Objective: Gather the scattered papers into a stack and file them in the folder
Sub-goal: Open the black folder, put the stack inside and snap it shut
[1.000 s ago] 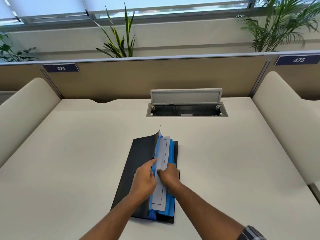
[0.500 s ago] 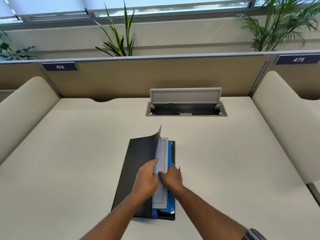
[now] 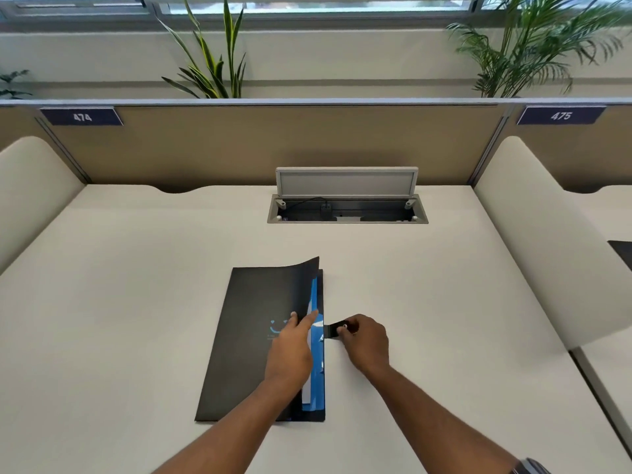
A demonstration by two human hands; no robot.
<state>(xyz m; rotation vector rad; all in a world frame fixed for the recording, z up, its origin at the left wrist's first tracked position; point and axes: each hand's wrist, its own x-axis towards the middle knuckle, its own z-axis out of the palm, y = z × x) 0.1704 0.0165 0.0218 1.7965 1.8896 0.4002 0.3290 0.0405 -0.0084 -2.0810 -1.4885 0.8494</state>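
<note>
1. Spread beneath both hands: pale desk [image 3: 136,302], recessed cable box [image 3: 347,208] well beyond the fingertips.
2. Lying under the left hand [image 3: 290,350]: black folder [image 3: 253,336], cover nearly down, far corner curling up. Thin, light, bendy by the look of it; best pressed flat along the open edge.
3. Tucked inside, just right of the left hand's flat, relaxed fingers: papers [image 3: 313,336], blue and white edges showing. Likely slippery, prone to sliding out.
4. Pinched in the right hand [image 3: 364,340], curled beside the folder's edge: small black closure tab [image 3: 337,329].
</note>
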